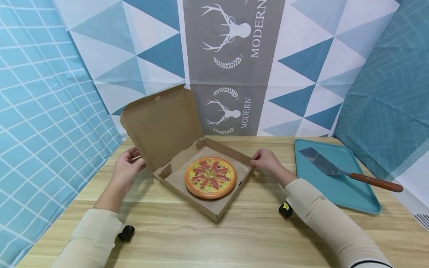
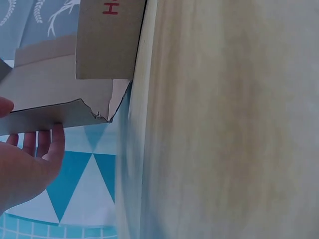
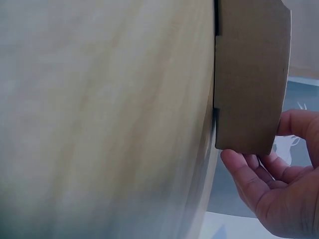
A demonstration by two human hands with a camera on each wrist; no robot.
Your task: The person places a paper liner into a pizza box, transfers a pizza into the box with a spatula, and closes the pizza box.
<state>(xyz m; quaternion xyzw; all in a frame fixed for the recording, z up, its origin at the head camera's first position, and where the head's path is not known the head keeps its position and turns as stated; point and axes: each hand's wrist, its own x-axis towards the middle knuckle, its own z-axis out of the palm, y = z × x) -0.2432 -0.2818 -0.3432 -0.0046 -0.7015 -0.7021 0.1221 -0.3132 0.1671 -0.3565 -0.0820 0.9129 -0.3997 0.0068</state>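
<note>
An open cardboard pizza box [image 1: 196,203] sits at an angle on the wooden table, its lid [image 1: 164,130] raised and leaning back to the left. Inside lies a round pizza [image 1: 210,178] with red strips arranged in a star on a yellow top. My left hand [image 1: 125,169] holds the lid's left edge, thumb on one face and fingers [image 2: 57,142] on the other. At the box's right corner, my right hand [image 1: 268,162] pinches the side wall [image 3: 251,79] between thumb and fingers.
A teal tray [image 1: 355,201] stands at the right, with a pizza server [image 1: 321,163] lying across it, its wooden handle [image 1: 375,181] jutting past the rim. Behind the table hangs a patterned curtain [image 1: 234,67]. Small black wrist cameras [image 1: 126,233] sit by both cuffs.
</note>
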